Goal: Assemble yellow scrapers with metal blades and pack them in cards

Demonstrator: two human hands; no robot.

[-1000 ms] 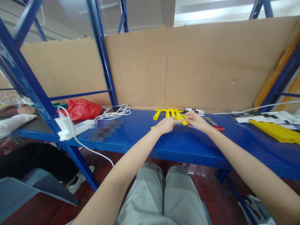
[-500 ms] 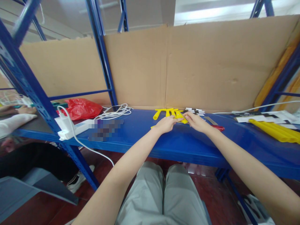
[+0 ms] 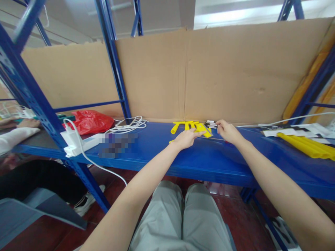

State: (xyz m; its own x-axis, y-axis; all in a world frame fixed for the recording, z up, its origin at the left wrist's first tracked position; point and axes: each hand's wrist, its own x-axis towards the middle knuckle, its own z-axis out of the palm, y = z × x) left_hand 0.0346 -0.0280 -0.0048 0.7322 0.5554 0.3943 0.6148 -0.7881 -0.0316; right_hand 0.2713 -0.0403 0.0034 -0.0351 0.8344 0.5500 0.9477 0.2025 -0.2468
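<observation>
My left hand (image 3: 186, 138) is closed at the lower edge of a flat yellow sleeve (image 3: 205, 130), its index finger stretched along it. Several yellow tube pieces (image 3: 176, 128) lie just beyond that hand on the blue shelf. My right hand (image 3: 228, 132) is further right, thumb and fingers pinched at the near end of small black-and-white strips (image 3: 211, 123). A thin metal rod (image 3: 213, 139) runs on the shelf between the hands, and its right end is hidden by my right hand.
Longer yellow tubes (image 3: 306, 146) and black-and-white sheets (image 3: 293, 131) lie at the right. A white power strip (image 3: 89, 142), coiled white cable (image 3: 132, 122) and red plastic bag (image 3: 91, 121) are left. Cardboard (image 3: 222, 76) walls the back. Another person's sleeve (image 3: 15, 137) shows far left.
My right hand has left the yellow sleeve and moved right to the black-and-white strips, covering the red-handled tool. My left hand has stayed at the sleeve.
</observation>
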